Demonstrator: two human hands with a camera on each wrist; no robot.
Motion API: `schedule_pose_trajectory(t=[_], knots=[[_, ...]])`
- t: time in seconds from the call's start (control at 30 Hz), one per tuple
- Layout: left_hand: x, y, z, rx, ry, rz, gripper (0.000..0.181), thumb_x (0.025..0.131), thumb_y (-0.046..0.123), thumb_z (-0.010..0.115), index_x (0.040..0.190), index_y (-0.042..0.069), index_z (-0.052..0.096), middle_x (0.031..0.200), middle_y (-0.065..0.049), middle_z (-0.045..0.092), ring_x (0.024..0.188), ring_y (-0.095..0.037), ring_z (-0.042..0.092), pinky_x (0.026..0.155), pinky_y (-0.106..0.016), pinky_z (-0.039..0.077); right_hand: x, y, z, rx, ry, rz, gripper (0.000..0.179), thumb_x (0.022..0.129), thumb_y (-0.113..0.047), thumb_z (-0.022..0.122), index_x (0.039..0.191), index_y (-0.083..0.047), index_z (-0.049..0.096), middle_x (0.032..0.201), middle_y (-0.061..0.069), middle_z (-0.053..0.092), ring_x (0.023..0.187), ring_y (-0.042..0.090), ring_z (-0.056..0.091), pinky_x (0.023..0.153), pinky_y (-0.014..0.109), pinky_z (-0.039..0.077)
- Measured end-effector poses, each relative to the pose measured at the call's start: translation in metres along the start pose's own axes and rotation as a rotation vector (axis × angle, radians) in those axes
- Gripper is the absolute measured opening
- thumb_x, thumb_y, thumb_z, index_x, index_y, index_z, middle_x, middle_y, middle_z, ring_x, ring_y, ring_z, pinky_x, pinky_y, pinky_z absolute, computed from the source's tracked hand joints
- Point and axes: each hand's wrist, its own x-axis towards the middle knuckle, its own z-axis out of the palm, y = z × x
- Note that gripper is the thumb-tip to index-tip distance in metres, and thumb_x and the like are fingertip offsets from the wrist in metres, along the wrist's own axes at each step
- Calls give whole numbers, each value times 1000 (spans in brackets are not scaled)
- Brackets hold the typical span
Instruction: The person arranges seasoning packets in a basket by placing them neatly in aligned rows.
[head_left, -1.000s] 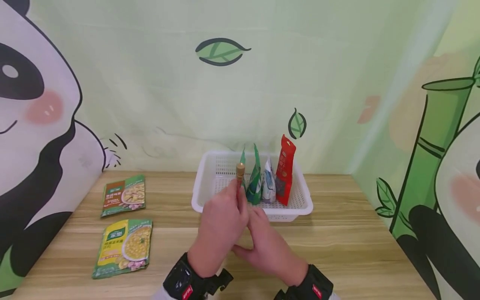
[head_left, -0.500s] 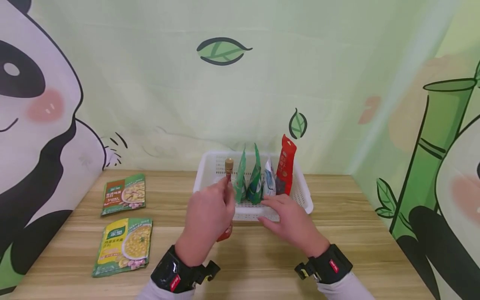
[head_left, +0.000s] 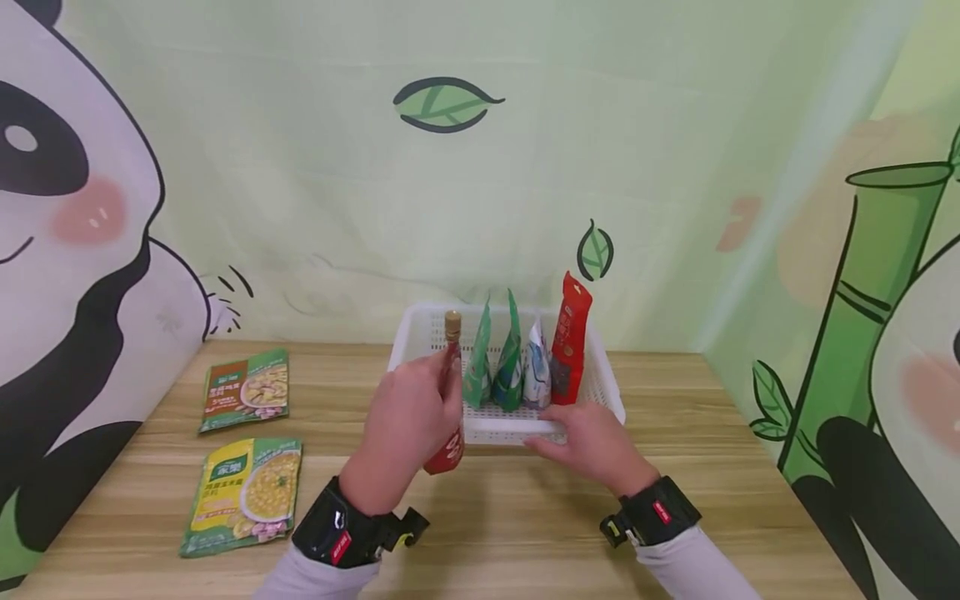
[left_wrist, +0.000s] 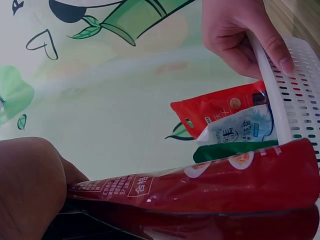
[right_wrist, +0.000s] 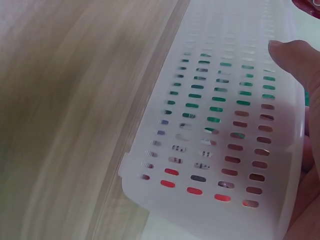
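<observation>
Film on the dark red pouch (left_wrist: 235, 185) looks glossy, so it should be light, soft and slightly slippery to handle; its narrow top end seems the best place to pinch. One face carries white print, a framed mark and small food pictures; a tan tip shows at the top. It hangs nearly upright by the front left of the white basket (head_left: 501, 427); whether they touch, I cannot tell. The left hand (head_left: 408, 417) has its fingers clamped on the upper part. The right hand (head_left: 588, 446) grips the basket's front rim, thumb outside, near packets (head_left: 508, 367) standing inside.
</observation>
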Motion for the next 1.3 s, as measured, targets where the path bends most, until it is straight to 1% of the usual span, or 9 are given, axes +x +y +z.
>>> schedule_pose_trajectory(t=[0.07,0.17,0.3,0.4,0.57,0.87,1.07,1.2,1.3], knots=[[2,-2,0,-12,-3,5,13,97,15,65,95,3,70,65,-5,64,55,-13,60,48,-26,52,3,2,1,-35,-2,-14,39,84,-49,81,108,-18,78,79,-9,70,63,5,51,58,23,39],[7,-5,1,22,14,29,13,97,15,64,88,6,68,60,-1,58,51,-11,55,46,-24,46,7,6,2,-87,-14,-22,35,83,-48,83,99,-17,76,70,-11,63,59,5,49,55,23,37],[16,-8,-1,73,30,34,18,97,16,63,81,9,65,58,-1,55,48,-13,49,44,-27,39,11,7,2,-131,-26,-8,34,81,-46,85,93,-17,74,67,-11,61,58,5,49,55,23,38],[24,-8,-3,70,13,9,24,98,18,62,75,11,60,58,-1,54,49,-15,49,44,-29,39,12,8,2,-143,-27,-3,34,79,-44,87,92,-16,74,68,-9,64,58,6,50,56,24,40],[40,-10,-5,58,-44,-30,32,100,20,58,70,12,53,58,-2,53,51,-16,51,46,-29,41,12,10,4,-187,-29,0,33,80,-42,87,92,-14,75,64,-8,62,56,7,50,54,24,39],[75,-23,-3,80,-123,-127,32,102,23,55,73,9,59,62,-5,56,55,-18,53,47,-29,42,9,12,8,-214,-8,-4,33,81,-41,87,92,-12,75,62,-6,63,54,7,49,52,23,38],[97,-38,8,96,-202,-217,36,103,27,53,73,9,60,66,-5,57,58,-19,55,49,-29,42,9,11,10,-209,-15,12,32,81,-40,86,91,-11,76,60,-6,61,53,9,49,51,24,38],[107,-48,21,127,-249,-249,32,103,27,53,80,8,63,69,-5,60,61,-20,57,51,-29,41,10,10,9,-199,-23,21,32,82,-39,86,92,-11,76,60,-6,60,54,10,49,52,25,38],[112,-54,30,108,-268,-267,27,102,24,54,85,6,65,75,-7,64,65,-20,60,52,-29,44,10,8,8,-198,-20,16,33,81,-39,87,93,-10,76,61,-5,61,55,10,50,53,25,39]])
